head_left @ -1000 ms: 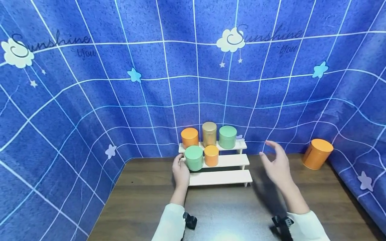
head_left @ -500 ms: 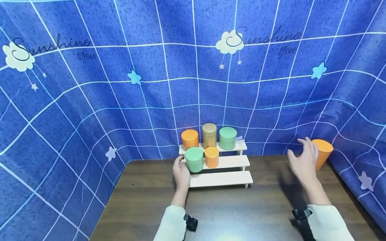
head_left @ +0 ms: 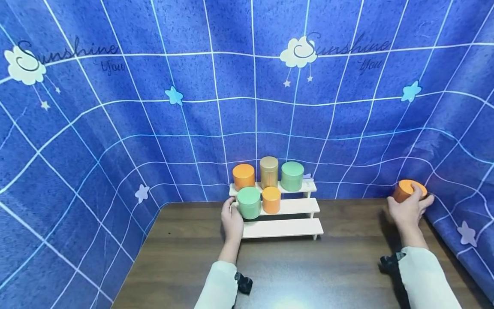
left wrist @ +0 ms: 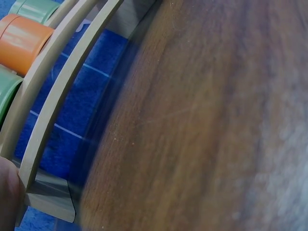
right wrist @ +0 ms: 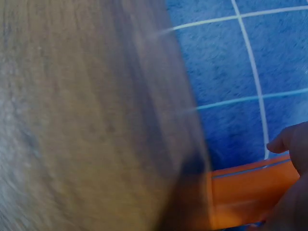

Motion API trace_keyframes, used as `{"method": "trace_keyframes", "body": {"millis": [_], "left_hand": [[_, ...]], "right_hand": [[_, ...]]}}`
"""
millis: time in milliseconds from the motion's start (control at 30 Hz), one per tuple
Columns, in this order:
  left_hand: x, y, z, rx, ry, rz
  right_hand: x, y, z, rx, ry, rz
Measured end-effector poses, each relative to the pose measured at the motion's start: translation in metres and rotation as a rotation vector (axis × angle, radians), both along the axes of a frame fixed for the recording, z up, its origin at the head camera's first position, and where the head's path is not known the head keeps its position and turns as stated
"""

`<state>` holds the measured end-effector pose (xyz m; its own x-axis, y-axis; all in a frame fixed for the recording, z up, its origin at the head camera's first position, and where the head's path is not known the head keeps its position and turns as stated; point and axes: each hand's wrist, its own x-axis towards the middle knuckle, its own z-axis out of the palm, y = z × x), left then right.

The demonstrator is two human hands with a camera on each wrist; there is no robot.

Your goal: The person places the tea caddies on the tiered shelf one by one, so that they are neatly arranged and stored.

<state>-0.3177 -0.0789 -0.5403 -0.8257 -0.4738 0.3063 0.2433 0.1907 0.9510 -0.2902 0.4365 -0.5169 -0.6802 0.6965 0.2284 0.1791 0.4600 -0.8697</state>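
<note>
A white three-tier display stand [head_left: 283, 228] stands against the curtain. My left hand [head_left: 232, 221] grips its left end, with the thumb [left wrist: 8, 192] against the slats in the left wrist view. On the top tier are an orange canister [head_left: 243, 177], a taller gold canister [head_left: 269, 172] and a green canister [head_left: 292, 176]. The middle tier carries another green canister [head_left: 248, 203] beside a smaller orange canister [head_left: 271, 200]. At the far right, my right hand [head_left: 409, 212] curls round a large orange canister [head_left: 405, 189], also in the right wrist view; its lower part is hidden.
A brown wooden table [head_left: 185, 257] lies under everything. Blue curtain [head_left: 328, 116] with white grid lines rises behind it and along both sides. The right-hand canister stands close to the curtain's right fold.
My right hand has moved right, away from beside the stand, and has closed round the large orange canister. The left hand stays at the stand's left end.
</note>
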Motion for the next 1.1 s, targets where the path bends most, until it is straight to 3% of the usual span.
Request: {"method": "trace_keyframes", "body": {"millis": [200, 333, 567, 700, 900, 1100], "left_hand": [[-0.002, 0.002, 0.005, 0.003, 0.006, -0.001], [0.000, 0.004, 0.005, -0.010, -0.022, 0.006], [0.001, 0.003, 0.006, -0.004, -0.023, 0.003], [0.002, 0.003, 0.005, 0.001, -0.031, -0.013], [0.004, 0.000, 0.002, -0.011, -0.034, 0.002], [0.003, -0.001, -0.001, -0.029, -0.004, 0.003]], "right_hand": [[-0.010, 0.005, -0.015, 0.003, 0.162, -0.088], [-0.010, 0.013, -0.025, -0.092, 0.228, -0.150], [-0.003, 0.019, -0.031, -0.286, 0.062, -0.111], [0.003, 0.020, -0.029, -0.341, 0.036, -0.107], [0.012, 0.009, -0.020, -0.436, 0.094, -0.133], [0.015, -0.014, 0.004, -0.529, 0.179, -0.080]]}}
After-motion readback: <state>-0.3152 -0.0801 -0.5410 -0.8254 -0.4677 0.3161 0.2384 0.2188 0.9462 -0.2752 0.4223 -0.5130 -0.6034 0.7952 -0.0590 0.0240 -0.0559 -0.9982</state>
